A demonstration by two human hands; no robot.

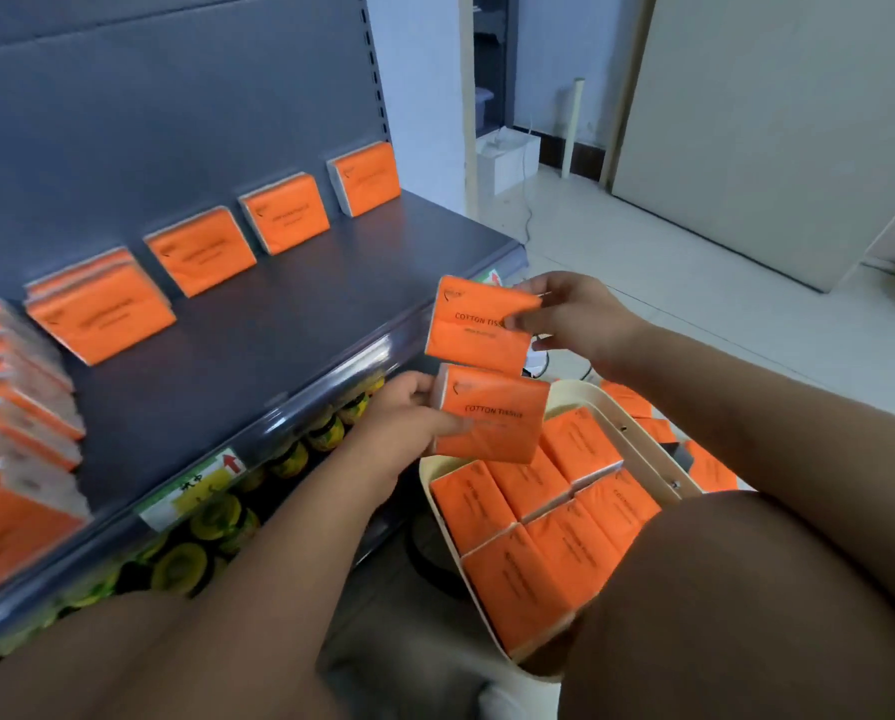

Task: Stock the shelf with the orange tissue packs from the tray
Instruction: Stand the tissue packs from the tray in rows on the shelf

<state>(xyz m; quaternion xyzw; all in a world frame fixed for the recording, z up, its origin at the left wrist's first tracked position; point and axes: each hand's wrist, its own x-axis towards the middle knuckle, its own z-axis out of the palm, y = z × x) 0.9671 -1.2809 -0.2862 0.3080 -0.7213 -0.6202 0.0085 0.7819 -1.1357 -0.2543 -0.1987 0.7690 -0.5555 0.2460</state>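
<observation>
My right hand pinches an orange tissue pack by its right edge, held above the tray. Just below it, my left hand grips a second orange pack by its left side. Both packs hang over the cream tray, which holds several more orange packs in rows. The dark blue shelf to the left carries several orange packs leaning against its back panel, plus a dense row at the far left.
Yellow-lidded jars fill the lower shelf under the blue one. Price labels sit on the shelf's front rail. My knee covers the tray's near right part. A white box and cables lie on the pale floor behind.
</observation>
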